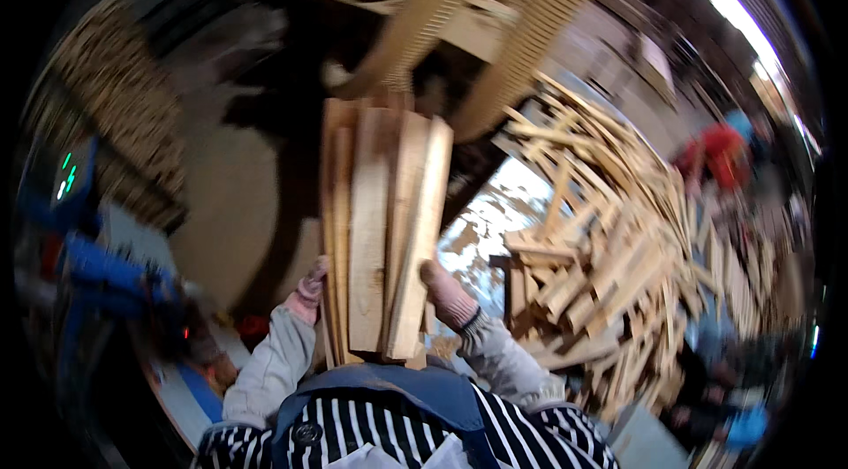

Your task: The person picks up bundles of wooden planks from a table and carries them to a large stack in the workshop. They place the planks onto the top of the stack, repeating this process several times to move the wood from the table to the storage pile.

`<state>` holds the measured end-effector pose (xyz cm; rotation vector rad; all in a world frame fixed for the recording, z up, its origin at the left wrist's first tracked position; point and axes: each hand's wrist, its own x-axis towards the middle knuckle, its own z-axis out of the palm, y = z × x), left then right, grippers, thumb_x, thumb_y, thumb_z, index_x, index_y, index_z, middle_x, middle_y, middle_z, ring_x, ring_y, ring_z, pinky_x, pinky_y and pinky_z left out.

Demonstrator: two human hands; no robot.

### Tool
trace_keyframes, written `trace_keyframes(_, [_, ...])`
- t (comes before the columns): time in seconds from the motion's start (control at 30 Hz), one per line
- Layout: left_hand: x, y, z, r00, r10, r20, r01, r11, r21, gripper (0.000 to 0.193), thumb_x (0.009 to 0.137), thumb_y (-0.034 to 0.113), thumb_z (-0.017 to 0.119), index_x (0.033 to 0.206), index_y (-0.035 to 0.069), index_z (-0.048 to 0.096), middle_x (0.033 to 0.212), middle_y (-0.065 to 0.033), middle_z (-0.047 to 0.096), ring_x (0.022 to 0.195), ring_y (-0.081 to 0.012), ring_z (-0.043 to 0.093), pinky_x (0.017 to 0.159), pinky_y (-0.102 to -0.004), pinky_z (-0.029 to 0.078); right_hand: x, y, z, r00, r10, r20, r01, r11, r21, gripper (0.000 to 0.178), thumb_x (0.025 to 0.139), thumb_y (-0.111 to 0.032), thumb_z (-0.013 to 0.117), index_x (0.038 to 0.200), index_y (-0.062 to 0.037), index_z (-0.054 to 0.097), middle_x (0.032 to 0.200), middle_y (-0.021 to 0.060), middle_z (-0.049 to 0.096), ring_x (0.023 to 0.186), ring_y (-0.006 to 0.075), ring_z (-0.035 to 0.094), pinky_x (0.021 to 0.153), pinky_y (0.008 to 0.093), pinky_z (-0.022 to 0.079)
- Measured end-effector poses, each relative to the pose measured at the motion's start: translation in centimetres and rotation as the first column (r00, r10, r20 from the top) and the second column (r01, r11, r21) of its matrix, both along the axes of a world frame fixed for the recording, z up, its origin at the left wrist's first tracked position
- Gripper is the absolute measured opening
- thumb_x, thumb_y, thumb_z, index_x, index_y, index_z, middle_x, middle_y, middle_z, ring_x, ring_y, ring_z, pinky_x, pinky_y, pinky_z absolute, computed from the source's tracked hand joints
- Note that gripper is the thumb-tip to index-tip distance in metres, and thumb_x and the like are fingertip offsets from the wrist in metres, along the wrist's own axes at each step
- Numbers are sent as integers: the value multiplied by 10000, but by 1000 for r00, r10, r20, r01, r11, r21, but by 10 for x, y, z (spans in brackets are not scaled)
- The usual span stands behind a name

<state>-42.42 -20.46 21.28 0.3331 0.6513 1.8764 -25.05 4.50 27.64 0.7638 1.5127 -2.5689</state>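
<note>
A bundle of wooden slats is held lengthwise in front of my body, its near ends by my apron. My left hand, in a pinkish knit glove, presses on the bundle's left side. On the right side my right hand, gloved alike, grips the outer slat. The slats stand side by side between the two hands, some overlapping. The fingers under the bundle are hidden.
A large heap of loose wooden pieces lies to the right on a pale, dusty surface. Ribbed hoses hang ahead. Stacked wood and a blue machine stand left. A person in red is at far right.
</note>
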Motion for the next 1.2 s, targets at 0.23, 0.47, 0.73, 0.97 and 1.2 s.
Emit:
trace_keyframes(0.23, [-32,-40,27,972,233,-31,-235,958,-167,762,937,509,719,1489,32,496,1378,-136,639,1231,-271,636,1064,-422,524,-57,-38,-36,987,109,-121,-113,993,-26,1046,878,-804,580,1528,-2,416,1464,178,561,1303,303,585,1080,425,512])
trace_keyframes(0.47, [-73,-80,28,926,376,-41,-376,904,-201,772,914,538,737,1472,47,529,1401,-128,627,1267,-252,609,1106,-412,482,-129,-57,-35,979,193,-62,-194,981,-15,1015,873,-777,618,1543,-45,405,1428,165,580,1291,321,582,1084,472,507])
trace_keyframes(0.73, [-165,-105,42,949,314,-2,-300,904,-304,784,887,570,758,1453,63,566,1427,-120,613,1309,-231,578,1154,-401,435,-260,-72,-67,911,340,-232,-388,898,-208,982,852,-779,646,1516,-76,471,1448,143,586,1312,320,572,1114,491,477])
trace_keyframes(0.97, [-319,-151,-8,395,310,-865,-860,456,-230,397,1069,328,578,1320,26,641,1332,-85,660,1226,-182,601,1082,-358,499,-447,-100,-81,860,372,-350,-426,900,-91,969,909,-720,635,1558,-50,371,1466,143,538,1305,299,558,1096,458,475])
trace_keyframes(1.2, [-472,-144,71,223,411,-884,-962,241,-130,339,989,330,717,1170,43,724,1167,-63,741,1107,-198,668,1013,-368,545,-622,-119,3,905,379,-194,-354,923,149,978,888,-765,621,1529,-48,444,1458,135,555,1324,305,532,1125,483,428])
